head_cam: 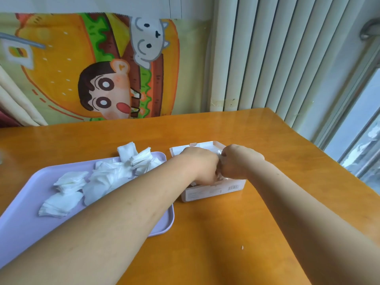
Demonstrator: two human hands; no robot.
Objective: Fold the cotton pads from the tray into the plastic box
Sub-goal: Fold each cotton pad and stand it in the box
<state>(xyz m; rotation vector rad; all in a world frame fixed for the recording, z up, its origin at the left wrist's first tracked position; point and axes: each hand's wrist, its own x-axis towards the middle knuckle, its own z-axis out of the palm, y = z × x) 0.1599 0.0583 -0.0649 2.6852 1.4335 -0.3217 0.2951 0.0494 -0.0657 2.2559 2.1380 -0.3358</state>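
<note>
Both hands are down inside the plastic box (216,192), set close together with the knuckles almost touching. The left hand (202,163) and the right hand (240,161) show only their backs. The fingers curl downward out of sight, so I cannot tell whether either one grips anything. A sliver of white material shows in the gap between them, and more white lies in the box under them.

The box is translucent with a pinkish tint and carries a printed label on its near wall. It stands on the surface (226,233) just right of the tray (24,219), close to it but apart from it.

The tray is lilac, with rounded corners, and sits at the left. The left forearm crosses above its near right corner. The cotton pads (107,177) lie loose on the tray in a rumpled white heap that runs from its near left towards its far right corner. One pad overhangs the far rim.

A small white scrap (242,247) lies on the surface, near and to the right of the tray.

Beyond the far edge hangs a cartoon cloth (92,68) with a burger print. White vertical slats (267,58) stand to its right, and a window (366,130) is at the far right.
</note>
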